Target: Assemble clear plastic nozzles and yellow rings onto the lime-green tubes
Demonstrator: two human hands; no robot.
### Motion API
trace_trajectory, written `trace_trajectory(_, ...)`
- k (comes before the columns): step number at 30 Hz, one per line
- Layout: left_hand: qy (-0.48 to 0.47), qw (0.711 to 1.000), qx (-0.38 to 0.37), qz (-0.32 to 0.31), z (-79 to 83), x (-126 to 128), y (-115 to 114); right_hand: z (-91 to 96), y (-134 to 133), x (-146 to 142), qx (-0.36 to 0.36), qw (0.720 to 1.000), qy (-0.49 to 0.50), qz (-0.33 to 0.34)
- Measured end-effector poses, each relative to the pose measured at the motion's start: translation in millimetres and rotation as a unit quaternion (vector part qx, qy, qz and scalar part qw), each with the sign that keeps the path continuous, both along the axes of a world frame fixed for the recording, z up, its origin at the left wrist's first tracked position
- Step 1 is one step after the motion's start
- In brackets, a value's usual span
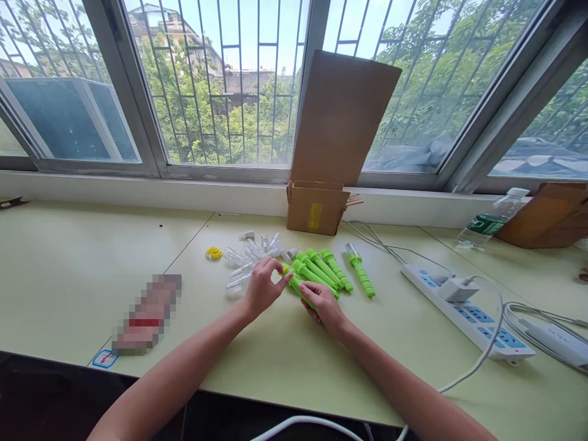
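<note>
My right hand (325, 304) is wrapped round a bright green plastic tube (296, 286), which lies tilted above the table. At its upper end my left hand (266, 285) pinches with thumb and forefinger, where a bit of yellow (286, 268) shows. Just beyond lie several more ribbed green tubes (316, 269), side by side. A green tube with a clear cap (361, 272) rests apart to the right. Clear plastic caps (236, 269) and small white-and-clear parts (264, 243) are scattered behind my left hand. Yellow rings (214, 253) sit left of them.
An open cardboard box (303, 211) stands against the window sill. To the right are a white power strip (463, 309) with cables, a plastic bottle (491, 217) and another brown box (544, 214). A blurred-out object (147, 315) lies on the pale green table (220, 367) at left.
</note>
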State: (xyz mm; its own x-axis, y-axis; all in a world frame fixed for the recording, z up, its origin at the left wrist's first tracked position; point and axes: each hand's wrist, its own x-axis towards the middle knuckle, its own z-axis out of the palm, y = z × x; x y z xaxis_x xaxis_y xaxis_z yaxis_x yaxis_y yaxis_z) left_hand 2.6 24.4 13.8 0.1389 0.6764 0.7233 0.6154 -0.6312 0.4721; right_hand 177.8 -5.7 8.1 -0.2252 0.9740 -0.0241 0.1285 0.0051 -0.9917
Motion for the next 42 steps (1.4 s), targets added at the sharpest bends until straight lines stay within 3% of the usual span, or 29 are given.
trace_trajectory(13, -0.007, 1.0, -0.003, -0.006, 0.3, 0.5, 0.5, -1.9, 2.4, 1.9, -0.04, 0.999, 0.013, -0.004)
trace_trajectory(42, -0.009, 1.0, -0.01, -0.021, 1.7, 0.7, -0.7, -3.3, 4.0, 4.7, -0.048, 0.998, 0.03, 0.005)
